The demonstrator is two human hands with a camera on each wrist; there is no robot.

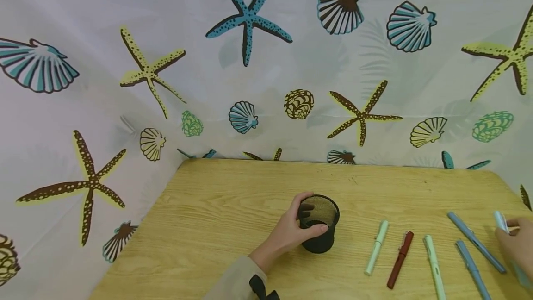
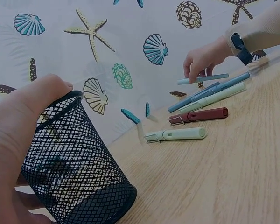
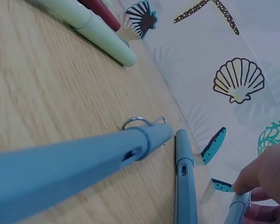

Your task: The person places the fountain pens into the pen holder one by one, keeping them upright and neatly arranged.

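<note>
My left hand (image 1: pixel 287 231) grips a black mesh pen holder (image 1: pixel 319 242), with the thumb along its rim and the fingers around the far side. In the left wrist view the holder (image 2: pixel 79 163) fills the near left, its base tilted in that picture. At the right edge of the head view, my right hand (image 1: pixel 516 244) pinches a light blue pen (image 1: pixel 500 221). The left wrist view shows this pen (image 2: pixel 219 76) raised above the table. Closest to the right hand lie two blue pens (image 1: pixel 474 240) (image 1: pixel 473 268), each with a clip.
Left of the blue pens lie a pale green pen (image 1: pixel 434 265), a dark red pen (image 1: pixel 400 260) and another pale green pen (image 1: pixel 376 247). All rest on a wood-grain table (image 1: pixel 208 207). A shell-and-starfish cloth (image 1: pixel 275 73) hangs behind and at the left.
</note>
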